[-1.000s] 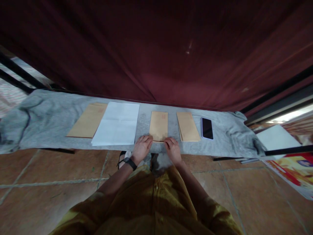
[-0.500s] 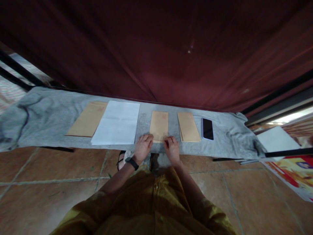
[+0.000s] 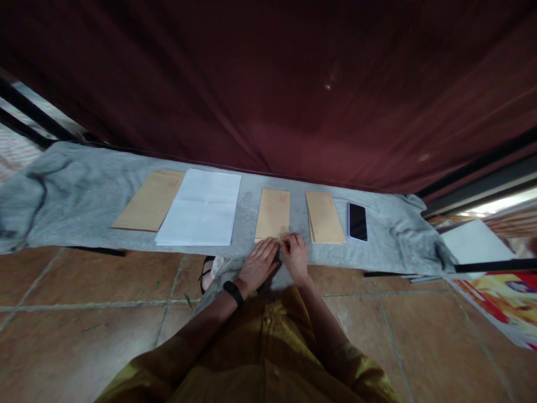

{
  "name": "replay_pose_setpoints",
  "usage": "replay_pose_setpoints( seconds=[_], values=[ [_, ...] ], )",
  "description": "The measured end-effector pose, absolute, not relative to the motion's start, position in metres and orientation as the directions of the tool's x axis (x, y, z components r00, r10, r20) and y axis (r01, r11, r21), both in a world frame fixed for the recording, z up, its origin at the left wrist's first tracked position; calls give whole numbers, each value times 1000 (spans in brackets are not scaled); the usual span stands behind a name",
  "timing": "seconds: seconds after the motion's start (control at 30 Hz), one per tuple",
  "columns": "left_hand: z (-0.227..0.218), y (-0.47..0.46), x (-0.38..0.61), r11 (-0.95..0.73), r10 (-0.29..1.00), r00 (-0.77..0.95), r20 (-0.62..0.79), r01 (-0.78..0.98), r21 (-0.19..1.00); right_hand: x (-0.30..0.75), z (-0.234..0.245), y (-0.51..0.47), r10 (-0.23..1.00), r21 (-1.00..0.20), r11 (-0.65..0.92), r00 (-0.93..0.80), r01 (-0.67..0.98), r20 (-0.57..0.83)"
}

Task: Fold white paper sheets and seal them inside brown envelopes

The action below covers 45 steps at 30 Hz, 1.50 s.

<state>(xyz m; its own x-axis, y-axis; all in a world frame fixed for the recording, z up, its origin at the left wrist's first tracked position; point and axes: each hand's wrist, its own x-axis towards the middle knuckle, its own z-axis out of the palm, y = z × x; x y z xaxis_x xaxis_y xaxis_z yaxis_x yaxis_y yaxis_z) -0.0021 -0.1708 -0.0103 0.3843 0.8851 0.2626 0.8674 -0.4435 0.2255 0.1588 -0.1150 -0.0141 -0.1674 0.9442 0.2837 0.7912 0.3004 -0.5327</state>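
Note:
A brown envelope (image 3: 272, 214) lies lengthwise on the grey cloth (image 3: 84, 190) in front of me. My left hand (image 3: 260, 263), with a black band on its wrist, lies flat with fingers stretched out, their tips on the envelope's near edge. My right hand (image 3: 296, 257) rests beside it with fingers curled down, pressing the envelope's near right corner. A second pile of brown envelopes (image 3: 324, 217) sits just to the right, and a black phone (image 3: 357, 221) beyond that.
A white unfolded sheet (image 3: 200, 207) and a larger brown envelope (image 3: 149, 192) lie at the left of the cloth. A dark red curtain (image 3: 268, 84) hangs behind. Tiled floor (image 3: 84, 302) lies below, with white paper (image 3: 474, 240) and a colourful poster (image 3: 507, 296) at the right.
My left hand has slid right along the envelope's near edge, from its left corner toward my right hand, and its fingers have flattened out. My right hand has stayed at the right corner.

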Motion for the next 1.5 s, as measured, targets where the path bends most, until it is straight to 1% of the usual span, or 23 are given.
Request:
replay_pose_setpoints(
  seconds=[0.17,0.27,0.37,0.47,0.53,0.63,0.77,0.87,1.03,1.13,1.23,1.3,1.33,1.43,1.5],
  values=[
    [-15,-172,2,-435,891,382,245,873,222,159,-14,-116,945,-559,300,-160,773,286],
    [-15,-172,2,-430,892,375,252,875,221,154,-12,-123,933,-574,329,-165,750,320],
    [-18,-173,1,-436,890,386,244,875,209,145,-9,-137,905,-615,416,-241,669,350],
    [-22,-174,-1,-426,897,384,219,883,198,137,-6,-150,887,-656,462,-334,598,319],
    [-22,-174,-2,-407,907,368,206,891,201,135,-5,-155,879,-641,473,-373,604,297],
    [-20,-174,-2,-385,916,346,202,899,207,136,-6,-156,859,-585,506,-433,634,273],
    [-14,-176,-5,-384,915,337,221,897,220,141,-9,-152,837,-535,542,-470,647,280],
    [-9,-175,-12,-347,925,283,255,901,259,146,-12,-144,859,-527,512,-416,678,299],
    [6,-160,-25,-279,946,187,264,886,371,156,-13,-125,931,-520,345,-213,781,297],
    [11,-148,-26,-215,959,101,263,865,454,155,-12,-119,949,-489,259,-125,833,290],
    [9,-141,-24,-144,959,-4,283,853,501,152,-11,-115,961,-493,175,-39,852,273],
    [5,-140,-23,-112,950,-61,307,850,514,150,-12,-111,973,-536,129,-2,834,232],
    [3,-140,-22,-103,945,-79,318,850,517,150,-12,-109,978,-581,109,16,806,206],
    [-1,-141,-23,-102,938,-91,335,851,515,150,-15,-101,988,-739,51,77,672,138],
    [-2,-140,-24,-106,938,-89,335,847,521,150,-18,-96,990,-803,32,94,595,109]
  ],
)
